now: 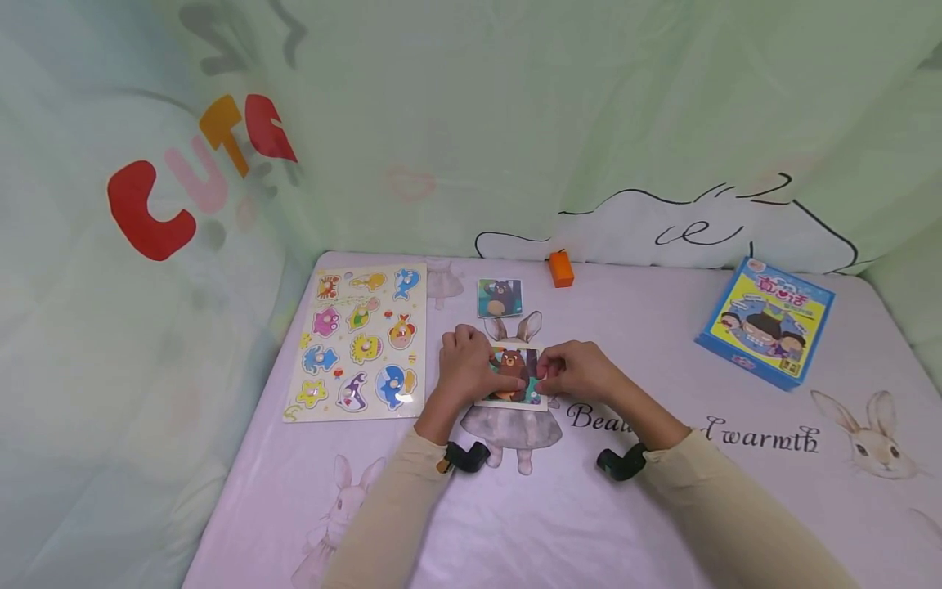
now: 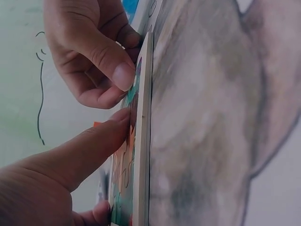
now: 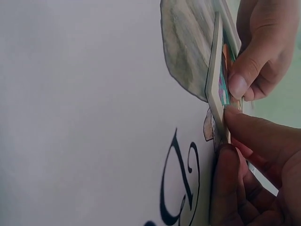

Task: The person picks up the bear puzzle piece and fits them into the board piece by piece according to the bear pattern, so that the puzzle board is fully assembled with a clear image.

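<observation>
A small bear jigsaw puzzle (image 1: 513, 376) in a pale tray-like board lies flat on the table in the head view. My left hand (image 1: 465, 370) holds its left side, the thumb stretched across the picture onto the bear. At the right edge, my right hand (image 1: 577, 370) pinches the board, thumb on top and fingers at the rim. Both thumbs come close together on the puzzle (image 2: 126, 165) in the left wrist view. From the right wrist, the right thumb (image 3: 258, 134) rests by the board's corner; the fingers' undersides are partly hidden.
Behind the puzzle lies a matching bear picture card (image 1: 500, 298). A wooden sea-animal knob puzzle (image 1: 375, 298) is at left. An orange block (image 1: 561, 269) stands near the back edge, and a blue and yellow box (image 1: 769, 321) sits at right. Curtains (image 1: 441, 123) enclose the table.
</observation>
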The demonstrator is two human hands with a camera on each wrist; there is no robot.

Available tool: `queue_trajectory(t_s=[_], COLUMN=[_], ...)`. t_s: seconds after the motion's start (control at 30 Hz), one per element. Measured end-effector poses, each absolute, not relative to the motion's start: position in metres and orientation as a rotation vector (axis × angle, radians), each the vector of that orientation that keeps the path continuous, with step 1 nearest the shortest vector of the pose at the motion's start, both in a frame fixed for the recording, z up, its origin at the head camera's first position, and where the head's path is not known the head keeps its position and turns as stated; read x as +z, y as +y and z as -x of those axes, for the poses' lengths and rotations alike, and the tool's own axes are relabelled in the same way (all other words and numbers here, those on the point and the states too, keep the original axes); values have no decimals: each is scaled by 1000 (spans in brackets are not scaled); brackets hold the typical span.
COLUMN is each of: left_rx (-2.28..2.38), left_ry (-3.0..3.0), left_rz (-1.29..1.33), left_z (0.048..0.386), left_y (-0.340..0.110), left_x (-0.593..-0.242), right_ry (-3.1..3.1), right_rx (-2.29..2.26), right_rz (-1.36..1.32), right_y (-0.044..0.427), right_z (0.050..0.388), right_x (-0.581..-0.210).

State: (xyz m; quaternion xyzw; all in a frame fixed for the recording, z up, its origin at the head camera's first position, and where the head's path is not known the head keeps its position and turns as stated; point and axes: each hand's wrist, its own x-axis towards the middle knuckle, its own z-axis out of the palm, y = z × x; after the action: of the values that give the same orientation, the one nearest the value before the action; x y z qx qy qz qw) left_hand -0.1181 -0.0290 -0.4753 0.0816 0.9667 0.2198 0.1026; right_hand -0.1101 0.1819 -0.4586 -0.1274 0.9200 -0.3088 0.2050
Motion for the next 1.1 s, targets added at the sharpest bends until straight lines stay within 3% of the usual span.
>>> queue_trajectory(t_s=[1.1], left_rx=[440], left_ry=[2860], left_rz=[-230], left_z=[115], left_y=[-22], left_x=[-472], right_ry=[2659], right_rx=[-835], right_rz=[309], right_y=[173], right_z=[106], right_x=[-460])
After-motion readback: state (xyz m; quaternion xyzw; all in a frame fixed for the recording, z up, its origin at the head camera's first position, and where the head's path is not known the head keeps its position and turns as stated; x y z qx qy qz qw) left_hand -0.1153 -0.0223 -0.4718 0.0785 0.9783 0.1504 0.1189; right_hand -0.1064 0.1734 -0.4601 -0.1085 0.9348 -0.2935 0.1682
